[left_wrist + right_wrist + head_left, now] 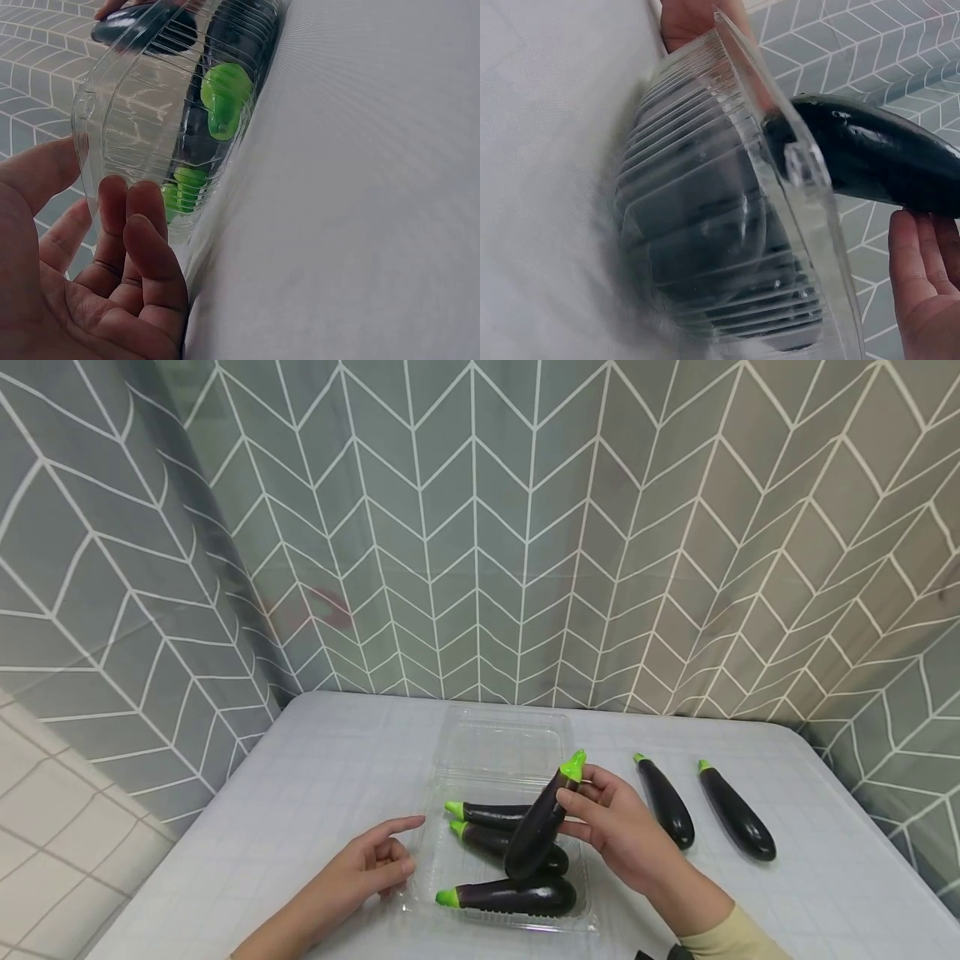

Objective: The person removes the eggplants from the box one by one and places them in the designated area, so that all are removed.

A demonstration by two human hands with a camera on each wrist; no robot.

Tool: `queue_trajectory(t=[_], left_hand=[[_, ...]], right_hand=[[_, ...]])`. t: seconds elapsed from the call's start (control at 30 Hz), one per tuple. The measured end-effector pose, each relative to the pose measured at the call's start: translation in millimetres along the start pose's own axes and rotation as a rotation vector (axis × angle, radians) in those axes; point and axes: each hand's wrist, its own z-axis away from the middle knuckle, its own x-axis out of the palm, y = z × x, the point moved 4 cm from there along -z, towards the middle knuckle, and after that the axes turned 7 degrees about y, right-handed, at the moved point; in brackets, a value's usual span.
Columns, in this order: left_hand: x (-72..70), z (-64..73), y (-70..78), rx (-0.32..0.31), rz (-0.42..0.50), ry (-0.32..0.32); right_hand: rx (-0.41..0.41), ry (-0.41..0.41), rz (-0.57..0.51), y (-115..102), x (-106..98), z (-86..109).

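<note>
My right hand [618,827] grips an eggplant [542,827] near its green stem end. That eggplant is tilted, its round end hanging down over a clear plastic clamshell box [427,860]. Inside the box lie three more eggplants, the nearest one [517,896] along the front wall. My left hand [372,862] is at the box's left side, index finger stretched toward the rim and the other fingers loosely bent. In the left wrist view, its fingertips [142,196] are right at the ribbed wall. The right wrist view shows the held eggplant [870,150] above the rim.
Two more eggplants lie on the table to the right, one [663,802] closer to my right hand and another [738,814] farther right. The box's open lid [504,739] lies back toward the far edge. A patterned curtain [480,527] hangs behind the white-covered table [330,760].
</note>
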Motion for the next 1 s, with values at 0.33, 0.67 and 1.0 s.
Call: queue_trajectory(t=[0.33,0.67,1.0], left_hand=[[0.5,-0.8,-0.4,0.019,-0.002,-0.014],[0.8,-1.4,-1.8,0.045,-0.002,-0.026],[0.8,-1.4,-0.4,0.035,-0.001,-0.027]], right_hand=[[-0.075,-0.011,-0.044,-10.9,-10.2,8.6],[-0.112,0.027,-0.039,-15.9,-26.9,12.9],[-0.111,0.179,0.098,-23.0,-65.3,17.7]])
